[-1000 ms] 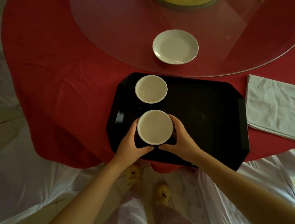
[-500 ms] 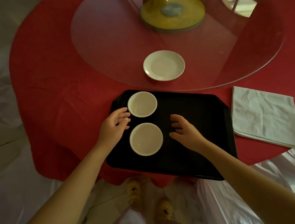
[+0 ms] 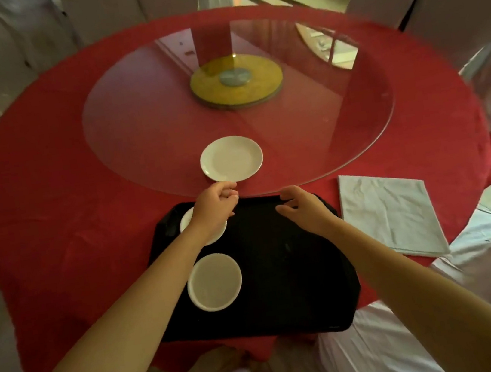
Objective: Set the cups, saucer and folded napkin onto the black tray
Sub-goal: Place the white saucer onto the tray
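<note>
Left hand [image 3: 213,210]: fingers loosely curled, tips at the near rim of the saucer [image 3: 231,158]; we cannot tell whether they touch it. The saucer sits just beyond those fingertips, on the glass turntable [image 3: 146,121] close to its near edge, not yet on the black tray [image 3: 285,275].

Right hand [image 3: 302,207]: released, fingers spread and lightly bent, grasping nothing, over the tray's far edge.

2 cups on the tray: far cup [image 3: 185,222] under the left wrist and partly hidden, near cup [image 3: 214,281] behind that hand, toward us. The tray's right half, under and behind the right fingers, is bare.

The folded napkin [image 3: 390,212] lies right of the right fingers on the red tablecloth [image 3: 70,226], just beside the tray's right edge.
</note>
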Demonstrator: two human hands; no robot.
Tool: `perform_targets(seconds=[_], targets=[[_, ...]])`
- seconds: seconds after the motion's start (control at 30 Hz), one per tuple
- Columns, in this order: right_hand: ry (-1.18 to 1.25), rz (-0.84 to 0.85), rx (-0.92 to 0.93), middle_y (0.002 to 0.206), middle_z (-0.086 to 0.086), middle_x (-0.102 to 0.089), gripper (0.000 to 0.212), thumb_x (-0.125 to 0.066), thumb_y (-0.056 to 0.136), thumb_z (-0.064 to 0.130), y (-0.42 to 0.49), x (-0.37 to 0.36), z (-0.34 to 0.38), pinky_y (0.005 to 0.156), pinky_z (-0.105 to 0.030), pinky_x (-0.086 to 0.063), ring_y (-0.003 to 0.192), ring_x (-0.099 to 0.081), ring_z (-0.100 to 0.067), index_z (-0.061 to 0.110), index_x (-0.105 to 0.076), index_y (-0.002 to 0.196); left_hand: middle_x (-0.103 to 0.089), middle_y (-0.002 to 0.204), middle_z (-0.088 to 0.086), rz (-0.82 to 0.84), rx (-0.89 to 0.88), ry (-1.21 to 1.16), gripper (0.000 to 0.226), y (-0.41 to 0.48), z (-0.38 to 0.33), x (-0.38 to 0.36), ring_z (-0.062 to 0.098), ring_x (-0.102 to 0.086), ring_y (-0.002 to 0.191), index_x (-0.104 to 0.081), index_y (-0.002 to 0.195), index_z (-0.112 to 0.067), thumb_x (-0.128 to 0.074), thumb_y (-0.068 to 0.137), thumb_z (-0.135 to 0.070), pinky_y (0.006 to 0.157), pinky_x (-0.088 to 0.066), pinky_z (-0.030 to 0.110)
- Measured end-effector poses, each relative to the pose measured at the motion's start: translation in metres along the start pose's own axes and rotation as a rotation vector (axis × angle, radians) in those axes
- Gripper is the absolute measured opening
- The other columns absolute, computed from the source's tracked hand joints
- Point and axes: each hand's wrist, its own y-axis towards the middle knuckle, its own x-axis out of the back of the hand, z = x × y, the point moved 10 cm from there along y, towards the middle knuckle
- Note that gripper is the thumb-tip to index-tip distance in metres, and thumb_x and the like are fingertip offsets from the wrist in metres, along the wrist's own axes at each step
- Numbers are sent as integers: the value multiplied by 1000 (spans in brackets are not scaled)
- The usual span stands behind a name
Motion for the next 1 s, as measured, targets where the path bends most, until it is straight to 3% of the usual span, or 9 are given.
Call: perform_targets(seconds=[0.1,0.2,0.33,0.5,0.7,0.83,1.0], targets=[[-70,-25,-9,135,-11,-52,52,-60,88,25,18,17,1,98,-35,-46,117,-54,-24,7,-42,133,-64,99,1,-19,48,62,35,29,3,-2,19,-62,88,-56,119,-10,-57,83,-9,68,-56,30],[-71,-29,-66,135,-13,-51,56,-63,86,26,38,26,-4,103,-38,-44,120,-52,-24,7,-41,134,-57,122,13,-41,97,197,48,58,7,4,28,-61,98,-51,125,-9,-63,79,-12,87,-54,43],[-63,-35,-142,134,-13,-51,61,-66,83,28,69,29,-12,102,-37,-44,119,-52,-24,8,-40,134,-46,133,18,-86,132,394,60,95,9,23,33,-51,117,-45,132,-10,-65,76,-16,95,-43,37],[-110,-15,-191,136,-12,-50,68,-68,81,31,108,16,-19,102,-40,-44,121,-50,-25,9,-36,138,-40,137,21,-39,212,500,67,133,26,38,36,-44,123,-37,138,-11,-64,78,-18,100,-42,41],[-135,-4,-222,136,-14,-49,71,-66,83,30,151,-3,-21,99,-40,-45,121,-50,-27,8,-32,140,-44,130,22,-12,246,496,64,165,49,41,39,-47,117,-37,136,-12,-62,78,-16,94,-45,41],[-178,12,-196,131,-16,-52,63,-66,83,25,175,-15,-17,89,-36,-46,114,-53,-27,7,-38,136,-44,130,23,-2,232,493,62,182,59,41,40,-49,116,-38,135,-10,-61,78,-8,92,-46,42],[-146,10,-211,135,-17,-44,68,-67,80,13,199,-23,-17,92,-41,-50,115,-53,-32,8,-34,139,-48,125,23,-5,213,446,50,191,69,43,39,-52,110,-48,127,-9,-52,79,0,88,-48,43]])
